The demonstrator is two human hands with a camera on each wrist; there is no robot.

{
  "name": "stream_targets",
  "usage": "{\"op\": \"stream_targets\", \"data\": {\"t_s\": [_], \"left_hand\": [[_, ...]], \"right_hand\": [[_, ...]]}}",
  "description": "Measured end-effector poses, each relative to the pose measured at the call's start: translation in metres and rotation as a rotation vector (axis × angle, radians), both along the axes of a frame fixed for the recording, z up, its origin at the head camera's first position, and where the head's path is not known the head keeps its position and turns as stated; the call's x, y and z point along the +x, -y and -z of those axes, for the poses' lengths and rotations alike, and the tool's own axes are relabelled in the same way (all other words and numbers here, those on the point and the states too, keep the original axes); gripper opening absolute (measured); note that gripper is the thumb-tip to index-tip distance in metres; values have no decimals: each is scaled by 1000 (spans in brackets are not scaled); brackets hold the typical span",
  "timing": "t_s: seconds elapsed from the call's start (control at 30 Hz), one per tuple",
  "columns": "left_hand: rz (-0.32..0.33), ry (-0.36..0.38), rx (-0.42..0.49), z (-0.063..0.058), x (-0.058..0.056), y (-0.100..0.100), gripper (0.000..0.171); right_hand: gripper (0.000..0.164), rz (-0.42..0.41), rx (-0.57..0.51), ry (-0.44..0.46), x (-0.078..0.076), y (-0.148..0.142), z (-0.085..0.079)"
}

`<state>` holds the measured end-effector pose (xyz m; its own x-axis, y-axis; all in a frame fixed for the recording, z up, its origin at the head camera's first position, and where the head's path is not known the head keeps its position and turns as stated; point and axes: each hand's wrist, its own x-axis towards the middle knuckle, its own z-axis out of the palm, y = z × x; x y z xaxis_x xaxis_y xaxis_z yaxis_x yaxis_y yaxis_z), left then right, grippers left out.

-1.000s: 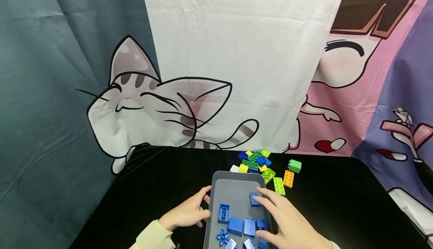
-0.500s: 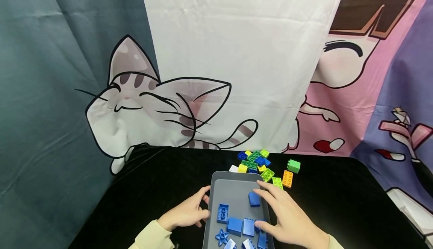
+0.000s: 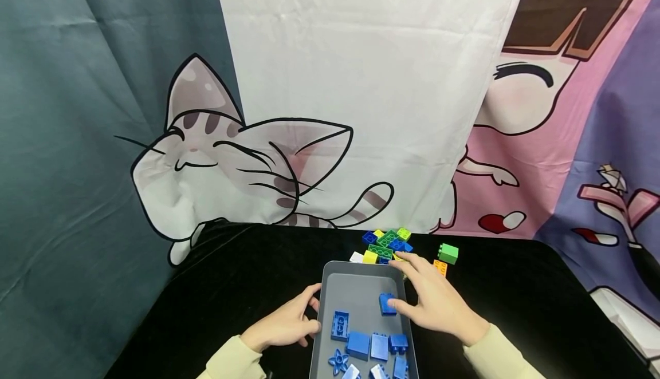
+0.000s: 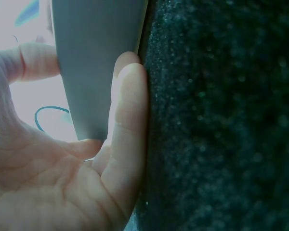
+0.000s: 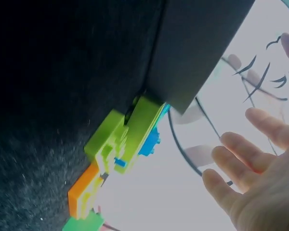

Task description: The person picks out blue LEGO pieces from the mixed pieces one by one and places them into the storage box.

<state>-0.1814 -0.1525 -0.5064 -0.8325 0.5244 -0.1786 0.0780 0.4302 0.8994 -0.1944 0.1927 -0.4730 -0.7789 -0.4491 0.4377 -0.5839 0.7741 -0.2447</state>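
A grey tray [image 3: 356, 279] holds several blue toy building bricks, including a blue brick [image 3: 358, 344] in the middle and a blue flower-shaped piece [image 3: 338, 362]. My left hand [image 3: 283, 322] touches the tray's left side with its fingers and thumb; the left wrist view shows them against the grey wall [image 4: 84, 72]. Above the tray's right edge, my right hand [image 3: 438, 299] reaches forward with spread fingers and nothing held. Its thumb overlaps a single blue brick [image 3: 385, 303] in the head view. In the right wrist view, lime green bricks [image 5: 144, 120] lie beyond the tray's corner.
Behind the tray lies a pile of mixed bricks, with a green brick [image 3: 380, 251] and a yellow brick [image 3: 370, 257] in it. A light green brick [image 3: 448, 253] and an orange brick [image 3: 440, 267] lie to its right. Black cloth [image 3: 247, 276] covers the table; a printed curtain [image 3: 402, 93] hangs behind.
My right hand has moved forward from the bricks at the tray's right side towards the pile, uncovering the blue bricks there. My left hand stays at the tray's left side.
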Motion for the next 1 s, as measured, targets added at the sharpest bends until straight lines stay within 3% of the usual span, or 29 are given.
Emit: {"op": "stream_targets", "data": {"t_s": [0.27, 0.63, 1.0], "left_hand": [[-3, 3, -1, -1, 1, 0, 85], [1, -9, -2, -1, 0, 0, 85], [2, -1, 0, -2, 1, 0, 85]], "right_hand": [[73, 55, 18, 6, -33, -6, 1], [72, 99, 48, 89, -72, -11, 9], [55, 122, 77, 137, -97, -11, 25]]}}
